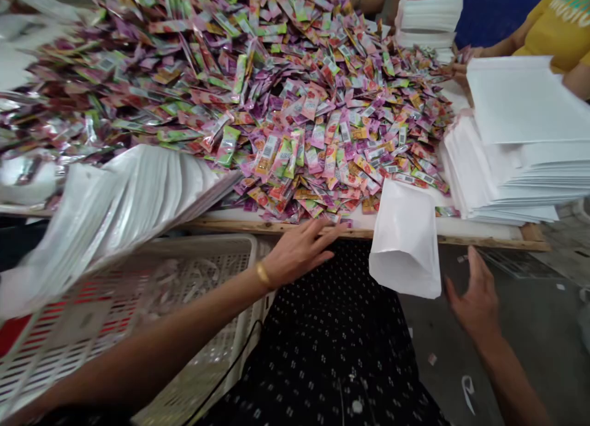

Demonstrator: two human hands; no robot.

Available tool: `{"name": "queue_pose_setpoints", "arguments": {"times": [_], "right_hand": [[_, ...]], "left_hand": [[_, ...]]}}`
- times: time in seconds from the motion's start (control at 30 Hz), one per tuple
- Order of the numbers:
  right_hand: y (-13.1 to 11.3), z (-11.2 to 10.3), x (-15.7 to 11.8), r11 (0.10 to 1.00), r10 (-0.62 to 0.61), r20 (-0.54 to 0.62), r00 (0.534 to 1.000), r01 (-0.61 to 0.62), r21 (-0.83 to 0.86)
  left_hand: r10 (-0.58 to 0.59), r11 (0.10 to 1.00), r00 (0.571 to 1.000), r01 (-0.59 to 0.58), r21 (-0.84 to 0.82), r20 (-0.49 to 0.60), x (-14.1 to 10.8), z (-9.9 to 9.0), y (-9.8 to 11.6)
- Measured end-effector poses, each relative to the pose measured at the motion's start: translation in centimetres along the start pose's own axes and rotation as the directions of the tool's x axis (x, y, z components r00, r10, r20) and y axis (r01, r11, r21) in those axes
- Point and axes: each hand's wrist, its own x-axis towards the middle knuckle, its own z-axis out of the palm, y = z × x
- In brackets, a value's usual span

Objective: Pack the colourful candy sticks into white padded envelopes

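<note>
My left hand (302,251) is stretched out over the table's front edge, its fingertips by the near side of a big heap of small colourful sachets (318,143). Nothing is in it. A white padded envelope (405,241) lies on the edge with its open mouth hanging over toward me. Just right of that envelope, my right hand (474,294) hovers with thumb and fingers apart, holding nothing and not touching it. Pink, purple and green wrappers show on the sachets.
Stacked white envelopes (520,149) stand at the right; a fanned row of envelopes (133,192) lies at the left. Below that sits a white plastic crate (221,248). The wooden table edge (479,241) runs in front of me. A person in a yellow shirt (560,29) is at the far right.
</note>
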Motion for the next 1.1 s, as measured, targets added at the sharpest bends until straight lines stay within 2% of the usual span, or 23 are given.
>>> {"name": "queue_pose_setpoints", "arguments": {"times": [0.03,0.07,0.1,0.17,0.23,0.27,0.3,0.37,0.43,0.53,0.6,0.67,0.73,0.83,0.97,1.1], "right_hand": [[0.1,0.3,1.1,0.981,-0.185,-0.02,0.983,0.183,-0.066],[0.2,0.6,2.2,0.932,-0.351,-0.016,0.936,0.348,-0.103],[0.1,0.8,3.2,0.867,-0.488,0.009,0.873,0.486,-0.11],[0.0,1.1,4.8,0.738,-0.666,0.084,0.741,0.672,-0.069],[0.0,1.2,5.4,0.651,-0.75,0.147,0.645,0.759,-0.004],[0.1,1.3,5.3,0.628,-0.77,0.167,0.616,0.778,0.028],[0.3,1.4,5.0,0.62,-0.777,0.181,0.603,0.782,0.057],[0.7,1.8,4.2,0.644,-0.761,0.201,0.617,0.757,0.11],[0.9,2.2,3.5,0.697,-0.717,0.194,0.67,0.694,0.179],[0.4,3.0,2.8,0.823,-0.541,0.143,0.829,0.487,0.291],[-0.4,3.5,2.6,0.899,-0.335,0.094,0.938,0.288,0.33],[-1.3,3.9,2.3,0.937,-0.11,0.026,0.994,0.095,0.335],[-2.0,4.2,2.0,0.941,0.084,-0.031,0.996,-0.069,0.33],[-2.6,4.4,1.7,0.907,0.264,-0.036,0.964,-0.235,0.35],[-3.1,4.2,1.7,0.806,0.455,0.044,0.889,-0.432,0.406],[-3.2,4.5,2.2,0.684,0.581,0.202,0.789,-0.607,0.404]], "left_hand": [[0.132,0.99,0.985,-0.136,-0.026,-0.112,1.8,0.1,0.3],[0.254,0.963,0.951,-0.266,-0.048,-0.179,3.7,0.4,0.4],[0.357,0.924,0.911,-0.377,-0.069,-0.205,5.5,0.9,0.5],[0.509,0.837,0.842,-0.533,-0.128,-0.176,8.1,2.0,0.4],[0.592,0.773,0.8,-0.597,-0.214,-0.097,9.0,3.1,0.2],[0.614,0.751,0.787,-0.606,-0.262,-0.061,8.8,3.7,0.1],[0.622,0.738,0.782,-0.6,-0.307,-0.034,8.3,4.1,0.0],[0.596,0.741,0.803,-0.555,-0.378,-0.009,7.1,4.9,0.0],[0.506,0.772,0.862,-0.471,-0.427,-0.035,6.1,5.3,0.4],[0.223,0.833,0.97,-0.241,-0.497,-0.096,5.8,5.4,1.7],[0.006,0.844,0.996,-0.055,-0.533,-0.093,6.2,5.2,2.6],[-0.143,0.831,0.988,0.088,-0.549,-0.059,6.9,5.0,3.2],[-0.224,0.81,0.974,0.172,-0.561,-0.024,7.4,5.0,3.6],[-0.318,0.78,0.948,0.249,-0.574,-0.021,7.8,5.0,3.9],[-0.413,0.774,0.909,0.321,-0.545,-0.051,8.0,4.7,4.5],[-0.477,0.767,0.879,0.416,-0.488,0.0,8.2,4.2,5.4]]}}
